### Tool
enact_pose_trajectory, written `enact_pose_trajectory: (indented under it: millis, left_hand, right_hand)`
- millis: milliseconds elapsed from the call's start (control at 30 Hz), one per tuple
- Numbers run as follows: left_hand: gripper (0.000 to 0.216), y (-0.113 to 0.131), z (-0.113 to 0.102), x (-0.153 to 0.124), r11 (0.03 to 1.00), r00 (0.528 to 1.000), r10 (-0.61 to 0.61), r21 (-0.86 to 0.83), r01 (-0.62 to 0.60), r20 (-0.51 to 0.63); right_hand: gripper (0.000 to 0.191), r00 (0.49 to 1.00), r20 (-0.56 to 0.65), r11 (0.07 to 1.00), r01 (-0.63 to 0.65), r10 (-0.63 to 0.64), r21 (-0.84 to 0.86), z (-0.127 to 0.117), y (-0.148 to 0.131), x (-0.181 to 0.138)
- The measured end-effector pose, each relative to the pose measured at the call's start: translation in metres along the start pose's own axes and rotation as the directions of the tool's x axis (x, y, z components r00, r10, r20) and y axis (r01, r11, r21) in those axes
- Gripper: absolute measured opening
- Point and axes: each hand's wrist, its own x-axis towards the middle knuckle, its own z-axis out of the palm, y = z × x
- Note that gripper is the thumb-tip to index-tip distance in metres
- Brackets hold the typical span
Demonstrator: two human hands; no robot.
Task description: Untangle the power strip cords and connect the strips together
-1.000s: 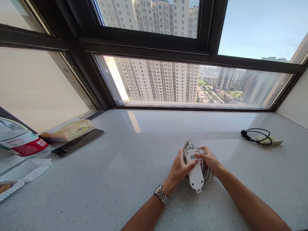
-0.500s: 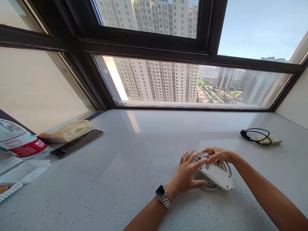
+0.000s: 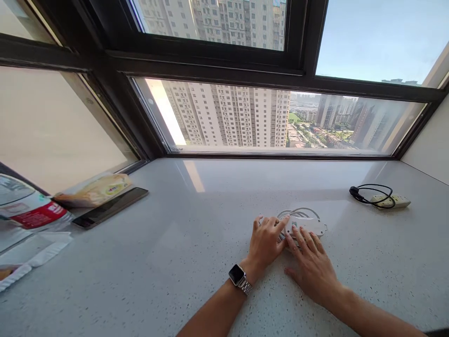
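Observation:
A white power strip with its grey cord coiled around it lies flat on the speckled grey window ledge. My left hand, with a watch on the wrist, rests fingers apart against the strip's left end. My right hand lies flat on the ledge, palm down, its fingertips touching the strip's near edge. Neither hand closes around the strip.
A second, beige power strip with a black cord lies at the far right. At the left are a dark phone, a food packet, a water bottle and white wrappers. A black-framed window backs the ledge.
The coiled power strip was held up in both hands, then turned and laid flat on the ledge further from me. My right hand came off its top and now lies flat at its near edge.

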Motion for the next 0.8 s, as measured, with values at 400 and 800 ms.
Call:
enact_pose_trajectory:
  millis: [400,800]
  left_hand:
    - [0.055,-0.018,-0.006,0.001,0.985,0.99,0.114,-0.137,-0.102,0.081]
    - [0.016,-0.019,-0.01,0.0,0.991,0.968,0.064,-0.102,-0.091,-0.242]
  right_hand:
    - [0.077,0.995,0.011,0.995,0.094,-0.095,0.039,0.008,0.048,0.043]
    - [0.056,0.958,0.129,0.967,0.255,-0.255,0.018,0.013,0.098,0.071]
